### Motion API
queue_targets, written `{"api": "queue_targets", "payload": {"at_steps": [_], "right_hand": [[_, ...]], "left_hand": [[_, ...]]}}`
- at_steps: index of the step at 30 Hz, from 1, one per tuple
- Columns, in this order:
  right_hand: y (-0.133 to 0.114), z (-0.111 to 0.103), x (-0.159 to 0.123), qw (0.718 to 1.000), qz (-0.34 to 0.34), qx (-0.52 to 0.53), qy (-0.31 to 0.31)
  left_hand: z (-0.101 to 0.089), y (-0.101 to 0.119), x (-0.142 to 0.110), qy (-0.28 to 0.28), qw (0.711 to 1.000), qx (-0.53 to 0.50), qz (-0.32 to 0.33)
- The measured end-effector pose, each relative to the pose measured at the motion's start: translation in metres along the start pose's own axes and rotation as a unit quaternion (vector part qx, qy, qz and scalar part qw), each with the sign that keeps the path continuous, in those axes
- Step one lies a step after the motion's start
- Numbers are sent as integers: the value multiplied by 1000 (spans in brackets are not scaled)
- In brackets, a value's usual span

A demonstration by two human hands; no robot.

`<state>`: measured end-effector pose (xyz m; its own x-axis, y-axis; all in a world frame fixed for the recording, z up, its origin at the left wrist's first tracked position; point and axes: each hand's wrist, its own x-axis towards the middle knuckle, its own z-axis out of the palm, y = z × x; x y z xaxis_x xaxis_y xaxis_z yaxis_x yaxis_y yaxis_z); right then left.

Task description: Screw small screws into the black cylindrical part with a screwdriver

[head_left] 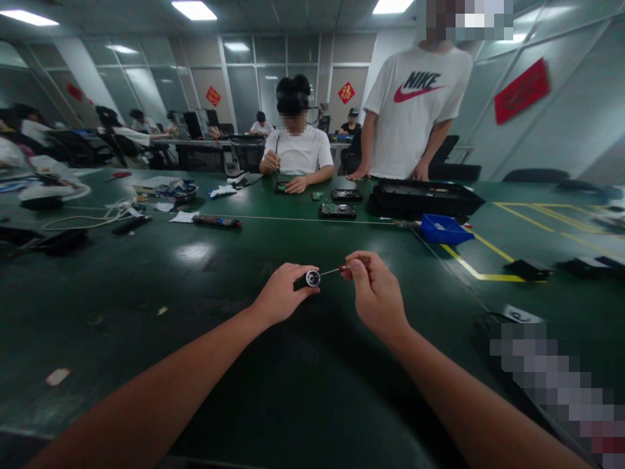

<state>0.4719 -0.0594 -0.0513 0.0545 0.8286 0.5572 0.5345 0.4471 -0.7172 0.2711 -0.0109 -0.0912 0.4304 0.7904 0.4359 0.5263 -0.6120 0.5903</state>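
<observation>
Pinched between the thumb and fingers of my left hand [282, 293] is a small round part [313, 279] with a silvery rim and a dark inside; its exact kind is too small to make out. My right hand [375, 286] grips a screwdriver [344, 268] by its red handle. The thin metal shaft points left, and its tip meets or nearly meets the edge of the round part. Both hands are above the dark green table [312, 391], near its middle.
Across the table a seated person works on a circuit board [282, 187]; another person stands beside. Further off lie opened devices [338, 210], a black tray [424, 197], a blue bin [445, 229], an electric screwdriver [217, 221] and a white cable [97, 215]. Black blocks [528, 269] sit right.
</observation>
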Motion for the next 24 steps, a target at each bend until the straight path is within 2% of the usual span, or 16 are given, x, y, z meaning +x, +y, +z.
{"api": "queue_targets", "payload": {"at_steps": [6,14,20,24], "right_hand": [[-3,-2,0,1000,-14,-21,-13],[-5,-5,1,990,-58,-126,-7],[-6,-5,-1,987,-98,-107,-73],[-9,-5,-2,986,-84,-120,-83]], "left_hand": [[0,-1,0,2,1000,-2,-3],[0,-1,1,-9,1000,-6,5],[1,-2,1,-3,1000,2,11],[1,-2,1,-10,1000,1,16]]}}
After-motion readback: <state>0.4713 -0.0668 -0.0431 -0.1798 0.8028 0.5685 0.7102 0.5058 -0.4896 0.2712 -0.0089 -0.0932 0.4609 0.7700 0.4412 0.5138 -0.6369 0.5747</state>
